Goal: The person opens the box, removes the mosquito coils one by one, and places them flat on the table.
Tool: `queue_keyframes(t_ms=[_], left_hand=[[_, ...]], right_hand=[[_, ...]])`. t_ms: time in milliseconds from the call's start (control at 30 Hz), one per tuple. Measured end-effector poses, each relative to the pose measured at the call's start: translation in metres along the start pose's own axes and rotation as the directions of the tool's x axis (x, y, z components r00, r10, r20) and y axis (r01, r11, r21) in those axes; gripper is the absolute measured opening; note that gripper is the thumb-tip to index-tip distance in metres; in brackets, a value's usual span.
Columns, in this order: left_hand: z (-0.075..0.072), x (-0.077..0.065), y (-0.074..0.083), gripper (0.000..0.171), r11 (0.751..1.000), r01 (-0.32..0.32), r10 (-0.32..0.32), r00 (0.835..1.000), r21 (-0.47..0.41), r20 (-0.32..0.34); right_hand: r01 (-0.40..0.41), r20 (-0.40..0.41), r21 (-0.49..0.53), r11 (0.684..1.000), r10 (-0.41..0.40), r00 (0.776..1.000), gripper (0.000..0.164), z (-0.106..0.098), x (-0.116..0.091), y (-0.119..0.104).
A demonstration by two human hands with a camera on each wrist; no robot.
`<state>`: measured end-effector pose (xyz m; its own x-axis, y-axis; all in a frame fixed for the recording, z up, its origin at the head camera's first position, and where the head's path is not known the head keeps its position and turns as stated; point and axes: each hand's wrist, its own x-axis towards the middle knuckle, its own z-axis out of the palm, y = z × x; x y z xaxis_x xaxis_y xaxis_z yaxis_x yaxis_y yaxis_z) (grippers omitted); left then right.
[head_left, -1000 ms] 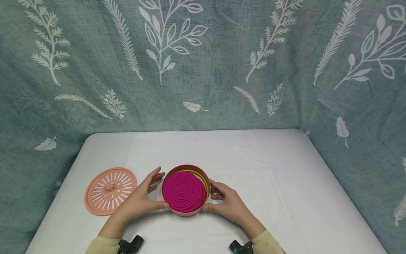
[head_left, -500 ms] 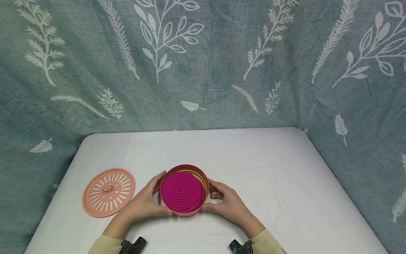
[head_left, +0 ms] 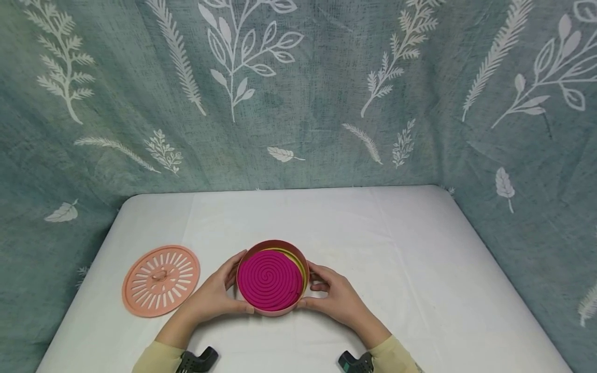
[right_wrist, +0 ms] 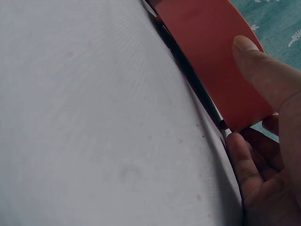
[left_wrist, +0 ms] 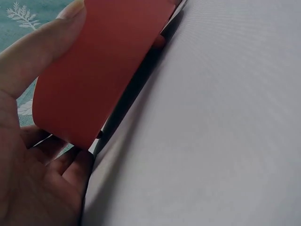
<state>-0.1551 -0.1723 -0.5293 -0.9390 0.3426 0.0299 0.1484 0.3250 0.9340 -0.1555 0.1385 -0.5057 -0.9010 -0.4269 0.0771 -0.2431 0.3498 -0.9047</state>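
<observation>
A round, reddish-pink mosquito coil tin (head_left: 268,245) sits near the front of the white table. Inside lies a magenta mosquito coil (head_left: 269,282), with a yellow edge (head_left: 297,258) showing beneath it at the right. My left hand (head_left: 212,298) grips the tin's left side, thumb along the front and fingers round the back. On the opposite side my right hand (head_left: 333,295) holds it the same way. Both wrist views show the tin's smooth outer wall (left_wrist: 94,70) with a thumb on it and fingertips low at its base. Small feet (left_wrist: 160,41) hold its underside slightly above the cloth.
To the left lies a peach slotted lid (head_left: 160,280) with a small raised loop in its middle, close beside my left forearm. A white cloth (head_left: 373,233) covers the table. Behind it hangs a green leaf-patterned curtain (head_left: 322,103).
My left hand's fingers, earlier spread away from the tin, have come in round its side, and the thumb has slid right along the front. The tin and right hand stay nearly in place.
</observation>
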Motion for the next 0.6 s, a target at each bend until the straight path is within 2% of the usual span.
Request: queue_keyframes(t_ms=[133,333,467,600], left_hand=[[0.000,0.001,-0.001,0.130,1.000,-0.009,0.009,1.000,0.004,0.002],[-0.005,-0.004,0.000,0.130,0.999,0.023,-0.023,1.000,0.039,-0.009],[-0.007,-0.004,0.000,0.129,0.999,0.032,-0.032,0.999,0.033,0.008],[-0.005,-0.001,0.000,0.129,0.999,0.049,-0.049,0.998,-0.001,0.032]], right_hand=[[0.000,-0.004,0.013,1.000,0.000,1.000,0.087,-0.002,-0.001,-0.006],[-0.009,0.029,0.071,0.997,0.007,1.000,0.091,0.004,0.005,0.019],[-0.058,0.057,0.132,0.990,0.050,0.997,0.091,0.000,0.006,0.028],[-0.107,0.066,0.179,0.978,0.096,0.993,0.086,-0.012,0.005,0.023]])
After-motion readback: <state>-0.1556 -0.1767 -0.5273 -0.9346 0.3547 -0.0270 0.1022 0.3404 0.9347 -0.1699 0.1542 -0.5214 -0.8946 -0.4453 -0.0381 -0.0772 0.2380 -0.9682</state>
